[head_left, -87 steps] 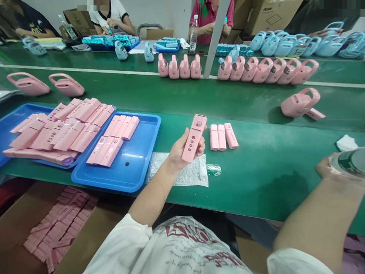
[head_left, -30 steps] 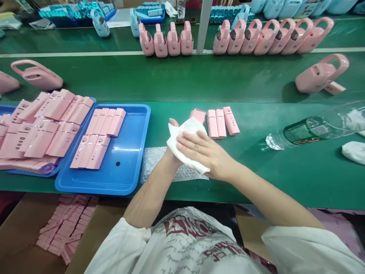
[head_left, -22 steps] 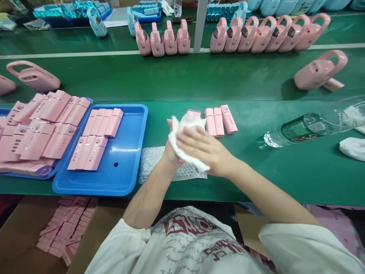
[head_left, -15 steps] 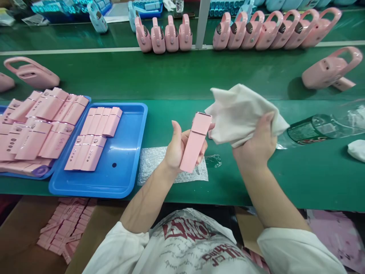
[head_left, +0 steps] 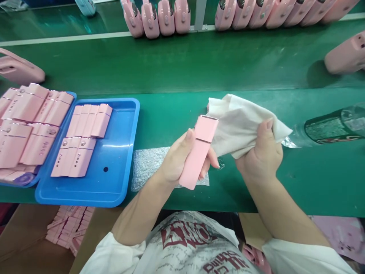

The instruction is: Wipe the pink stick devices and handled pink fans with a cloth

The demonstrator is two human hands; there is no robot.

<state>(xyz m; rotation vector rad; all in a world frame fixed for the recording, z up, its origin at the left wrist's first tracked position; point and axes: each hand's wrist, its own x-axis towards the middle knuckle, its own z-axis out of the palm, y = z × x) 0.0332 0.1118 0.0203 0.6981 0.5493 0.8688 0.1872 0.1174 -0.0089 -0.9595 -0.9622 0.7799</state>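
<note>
My left hand [head_left: 178, 156] is closed around a slim pink rectangular device [head_left: 198, 154] with a metallic band near its top. The device tilts, top end away from me and to the right, above a sheet of bubble wrap [head_left: 148, 167]. In my right hand [head_left: 262, 152] is a white cloth [head_left: 236, 121], pinched under the thumb. The cloth's left edge lies right beside the device's upper end; whether they touch I cannot tell. Left of my hands, a blue tray [head_left: 116, 152] holds several similar pink devices [head_left: 81, 156].
Another tray, heaped with pink devices [head_left: 14, 140], stands at far left. A clear plastic bottle [head_left: 330, 127] lies on the right of the green table [head_left: 171, 110]. Pink handled devices [head_left: 167, 17] line the back ledge. An open box with pink parts [head_left: 68, 226] sits below the table edge.
My left thumb has come down onto the device, where before it stood away. The cloth hangs slightly lower and flatter in my right hand. The whole view has tipped downward.
</note>
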